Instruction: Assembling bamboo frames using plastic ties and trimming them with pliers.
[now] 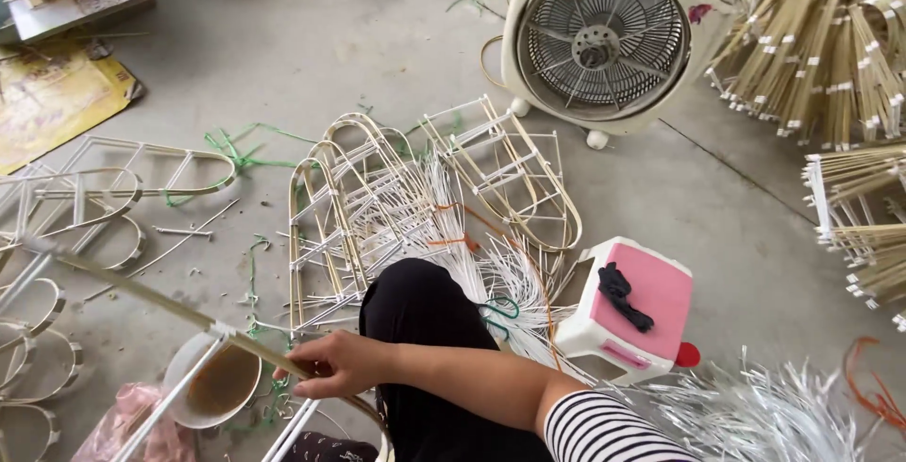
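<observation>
Head view looks down at a concrete floor strewn with bamboo work. Only 1 of the hands shows: the right hand, on a striped sleeve, reaches across the person's black-clad knee and is closed around a long bamboo strip. The strip slants up and left from that grip, a white binding partway along it, and passes just above a small white bowl of brownish liquid, probably glue. The left hand is out of sight, so its state cannot be told.

Holding the strip well seems to call for a firm pinch near the joint, keeping the long free end level so it neither dips into the bowl nor sweeps the finished pieces.

Arched bamboo frames lie touching one another ahead of the knee, more frames to the left, well within reach of the strip's far end. White plastic ties fan out by the knee. A pink-topped stool with a black item on it stands right; a white fan and bundled bamboo sticks sit beyond.
</observation>
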